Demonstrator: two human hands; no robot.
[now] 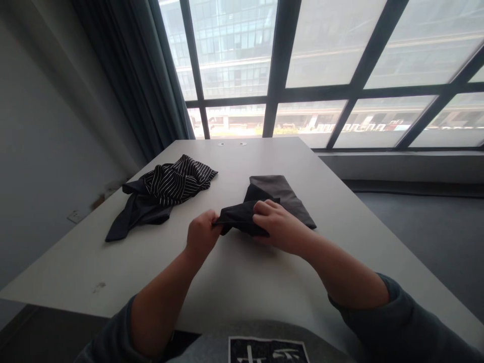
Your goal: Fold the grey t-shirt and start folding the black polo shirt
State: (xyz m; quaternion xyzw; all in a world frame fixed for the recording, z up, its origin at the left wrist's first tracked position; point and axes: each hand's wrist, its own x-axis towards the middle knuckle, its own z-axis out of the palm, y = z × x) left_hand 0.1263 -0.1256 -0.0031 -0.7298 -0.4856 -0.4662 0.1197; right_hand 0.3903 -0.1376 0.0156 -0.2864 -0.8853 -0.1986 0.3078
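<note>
Grey sleeves [408, 317], pushed up on both forearms, fill the bottom edge; between them a grey shirt with a dark printed patch [269, 351].

Left hand [201, 236]: closed into a loose fist, thumb and fingers pinching the near left corner of the dark cloth [278, 194]. Knuckles face the camera; fingertips hidden behind the fold.

Right hand [279, 225]: fingers curled down over the near edge of the same cloth, gripping it, palm resting on the fabric. Hands are near each other, with a short bunched stretch of cloth between them.

Dark cloth: plain charcoal, partly folded. Its near end is gathered and slightly lifted between the hands; the rest lies flat on the white bench [242, 282], running away from the right hand, beyond and a little to its right.

Striped garment [166, 194]: black with thin white stripes, crumpled in a loose heap on the bench, to the left of and beyond the left hand, well apart from the dark cloth. Nothing lies between it and the hands.

Further out: two small round discs [232, 144] at the far bench edge. Beyond, a dark curtain [132, 75] at left and a large window with dark frames [280, 65].
</note>
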